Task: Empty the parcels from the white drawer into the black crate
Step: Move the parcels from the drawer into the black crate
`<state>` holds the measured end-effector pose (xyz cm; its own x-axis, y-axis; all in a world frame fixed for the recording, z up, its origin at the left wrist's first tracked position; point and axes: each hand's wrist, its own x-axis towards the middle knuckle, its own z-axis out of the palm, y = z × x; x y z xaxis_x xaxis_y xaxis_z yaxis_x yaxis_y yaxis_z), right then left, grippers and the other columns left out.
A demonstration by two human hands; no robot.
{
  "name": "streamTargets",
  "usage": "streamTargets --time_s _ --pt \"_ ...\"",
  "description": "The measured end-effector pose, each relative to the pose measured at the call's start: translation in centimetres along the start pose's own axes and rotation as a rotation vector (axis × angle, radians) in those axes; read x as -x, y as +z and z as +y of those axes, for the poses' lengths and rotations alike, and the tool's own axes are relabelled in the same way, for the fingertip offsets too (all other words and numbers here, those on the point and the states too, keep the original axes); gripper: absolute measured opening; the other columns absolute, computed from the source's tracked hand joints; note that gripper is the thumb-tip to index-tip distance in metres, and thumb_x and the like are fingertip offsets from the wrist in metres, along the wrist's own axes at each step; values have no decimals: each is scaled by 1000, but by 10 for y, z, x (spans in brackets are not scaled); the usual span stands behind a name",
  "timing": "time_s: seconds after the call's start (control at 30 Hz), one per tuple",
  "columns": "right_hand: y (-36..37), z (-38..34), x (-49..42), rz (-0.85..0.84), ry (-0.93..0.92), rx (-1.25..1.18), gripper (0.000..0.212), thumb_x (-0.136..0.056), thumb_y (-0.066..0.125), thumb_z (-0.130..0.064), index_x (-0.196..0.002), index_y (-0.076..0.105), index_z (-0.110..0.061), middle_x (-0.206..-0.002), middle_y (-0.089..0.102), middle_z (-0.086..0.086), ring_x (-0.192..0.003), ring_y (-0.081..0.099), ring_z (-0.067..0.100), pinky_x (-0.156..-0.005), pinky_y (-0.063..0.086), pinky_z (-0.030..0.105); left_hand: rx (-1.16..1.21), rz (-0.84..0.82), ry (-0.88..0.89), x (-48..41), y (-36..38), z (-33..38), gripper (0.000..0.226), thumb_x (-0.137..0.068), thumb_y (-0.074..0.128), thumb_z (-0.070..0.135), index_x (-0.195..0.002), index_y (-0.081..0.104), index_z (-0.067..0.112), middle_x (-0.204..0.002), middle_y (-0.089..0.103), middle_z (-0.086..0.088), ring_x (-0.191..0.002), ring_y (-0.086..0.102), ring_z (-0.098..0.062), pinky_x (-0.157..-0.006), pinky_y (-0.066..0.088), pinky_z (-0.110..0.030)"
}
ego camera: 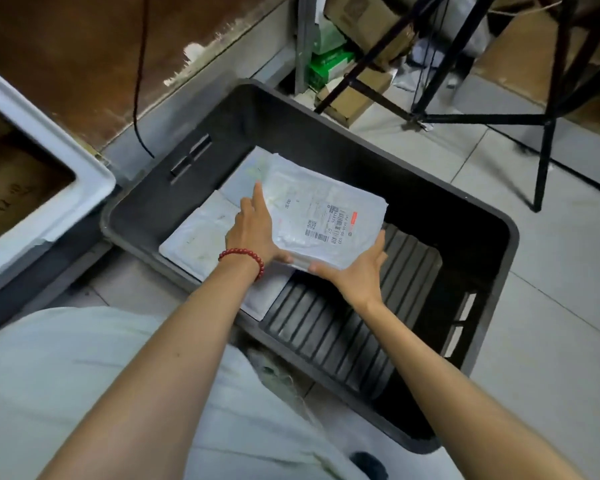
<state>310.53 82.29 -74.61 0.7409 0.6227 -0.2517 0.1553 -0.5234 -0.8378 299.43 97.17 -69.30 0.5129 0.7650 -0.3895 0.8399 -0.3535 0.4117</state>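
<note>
I hold a stack of white parcels [326, 206], the top one with a barcode label, over the left half of the black crate [499, 237]. My left hand [253, 230], with a red bead bracelet on its wrist, grips the stack's left side, fingers pointing forward and thumb at the near edge. My right hand [357, 271] grips the near right corner from below. More flat white parcels [198, 240] lie on the crate's floor under and left of the stack. The white drawer [49, 161] stands at the left, with something brown showing inside.
The crate's right half shows its bare ribbed floor [361, 327]. Black tripod legs [544, 126] stand on the tiled floor behind the crate. Cardboard boxes [354, 98] and a green box sit at the back. A black cable [139, 98] hangs down the brown wall.
</note>
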Motion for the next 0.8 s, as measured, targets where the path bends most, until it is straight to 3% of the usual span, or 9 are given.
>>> streamTargets --time_s 0.17,0.3,0.5,0.63,0.7,0.8 --pt "-12 35 12 -35 198 -40 141 -56 93 -23 -151 -12 -27 -145 19 7 -135 16 23 -114 21 39 35 -150 8 -11 45 6 137 -55 93 18 -152 -4 15 -144 27 -16 -128 39 -36 -102 40 -44" --pt "-16 57 11 12 334 -22 141 -54 93 -24 -150 -9 -30 -139 18 10 -135 21 29 -113 25 40 59 -230 36 -15 73 9 132 -59 90 15 -152 -3 17 -147 24 -14 -132 35 -34 -106 35 -40" --pt "-18 77 -6 119 408 -20 134 -57 93 -29 -150 -3 -29 -141 15 9 -137 22 30 -116 25 40 127 -182 182 -34 90 28 108 -67 75 5 -152 10 19 -150 28 -8 -135 32 -27 -108 34 -38" --pt "-14 76 -34 157 440 83 120 -67 87 -31 -152 3 -29 -146 12 15 -139 16 33 -114 24 40 -189 -111 288 -40 85 31 88 -78 70 23 -150 18 20 -153 28 -1 -137 30 -26 -104 35 -43" --pt "-12 74 -41 100 447 212 116 -72 82 -40 -154 0 -27 -147 11 20 -139 14 36 -113 23 41 -369 -23 301 -38 79 25 81 -82 66 33 -149 21 24 -153 29 4 -141 25 -25 -107 29 -45" --pt "-9 78 -39 77 400 373 111 -75 71 -57 -154 -1 -29 -146 15 20 -136 18 37 -115 14 43 -452 31 277 -29 74 11 73 -88 56 41 -149 21 25 -154 27 5 -144 18 -23 -110 20 -44"
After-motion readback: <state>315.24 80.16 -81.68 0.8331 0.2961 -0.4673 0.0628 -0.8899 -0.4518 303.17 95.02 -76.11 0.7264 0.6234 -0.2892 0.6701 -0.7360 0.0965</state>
